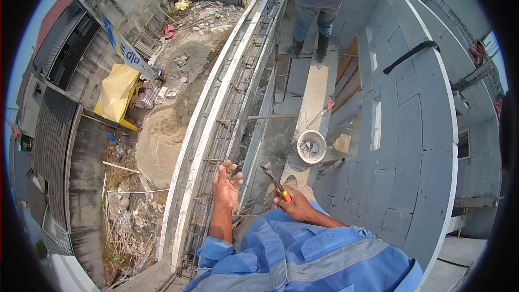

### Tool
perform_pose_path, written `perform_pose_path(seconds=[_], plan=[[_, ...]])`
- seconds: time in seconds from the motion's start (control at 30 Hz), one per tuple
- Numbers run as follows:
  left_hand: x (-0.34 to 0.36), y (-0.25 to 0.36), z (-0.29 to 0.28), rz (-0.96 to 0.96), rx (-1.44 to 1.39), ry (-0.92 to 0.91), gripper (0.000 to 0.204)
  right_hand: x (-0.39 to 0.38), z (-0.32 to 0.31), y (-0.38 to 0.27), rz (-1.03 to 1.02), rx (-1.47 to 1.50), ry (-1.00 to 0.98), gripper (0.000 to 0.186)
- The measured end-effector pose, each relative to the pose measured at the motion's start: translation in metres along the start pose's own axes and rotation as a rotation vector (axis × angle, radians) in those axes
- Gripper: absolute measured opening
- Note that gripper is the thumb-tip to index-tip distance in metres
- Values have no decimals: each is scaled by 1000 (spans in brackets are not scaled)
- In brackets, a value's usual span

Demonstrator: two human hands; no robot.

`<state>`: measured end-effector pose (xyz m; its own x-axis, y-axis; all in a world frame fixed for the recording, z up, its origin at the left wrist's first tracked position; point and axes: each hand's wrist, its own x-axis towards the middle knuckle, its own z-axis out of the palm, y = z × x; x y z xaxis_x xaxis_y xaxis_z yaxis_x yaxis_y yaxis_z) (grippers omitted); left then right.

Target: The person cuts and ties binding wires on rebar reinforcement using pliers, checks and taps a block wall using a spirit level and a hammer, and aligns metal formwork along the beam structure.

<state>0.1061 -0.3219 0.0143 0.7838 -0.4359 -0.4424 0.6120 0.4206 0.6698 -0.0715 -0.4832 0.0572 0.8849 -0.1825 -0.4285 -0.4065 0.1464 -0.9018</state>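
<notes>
My left hand (226, 186) is palm up beside the long rebar cage (227, 124) in the white-edged formwork (185, 184), its fingers slightly curled and apart; I see nothing held in it, though a small dark shape behind the fingertips is unclear. My right hand (292, 203) grips pincer pliers (278, 183) with orange and yellow handles, their metal head angled up toward the left hand. Ahead, a round bucket (319, 154) with small pieces inside rests on a pale plank (316, 92); a red-handled tool (328, 105) lies above it.
A co-worker (319, 5) in boots stands on the plank ahead. A grey block wall (400, 135) rises at my right. Left of the formwork is a drop to ground with sand (162, 138), rubble, a yellow canopy (113, 89) and a banner. Rods and a crossbar (270, 117) span the narrow space.
</notes>
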Motion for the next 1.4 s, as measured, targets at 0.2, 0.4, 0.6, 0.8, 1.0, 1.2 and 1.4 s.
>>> perform_pose_path(seconds=[0.2, 0.4, 0.6, 0.8, 1.0, 1.2, 1.4], plan=[[42, -36, 74, 189, -17, 280, 42, 6, -96, -24, 107, -151, 55, 14], [87, -62, 84, 29, 336, 2, 58, 4, -141, -28, -81, -264, -11, 15], [117, -91, -11, -126, 1822, 382, 108, -10, -198, -26, 130, -259, 386, 11], [119, -100, 1, -95, 1968, 366, 124, -34, -245, -34, 171, -78, 741, 9], [117, -93, -12, -98, 1967, 332, 133, -26, -265, -39, 128, -33, 888, 10], [113, -91, -7, -118, 1974, 363, 131, 0, -288, -44, 191, -11, 829, 11], [112, -92, -12, -154, 1949, 361, 130, 31, -320, -61, 162, -106, 693, 9]])
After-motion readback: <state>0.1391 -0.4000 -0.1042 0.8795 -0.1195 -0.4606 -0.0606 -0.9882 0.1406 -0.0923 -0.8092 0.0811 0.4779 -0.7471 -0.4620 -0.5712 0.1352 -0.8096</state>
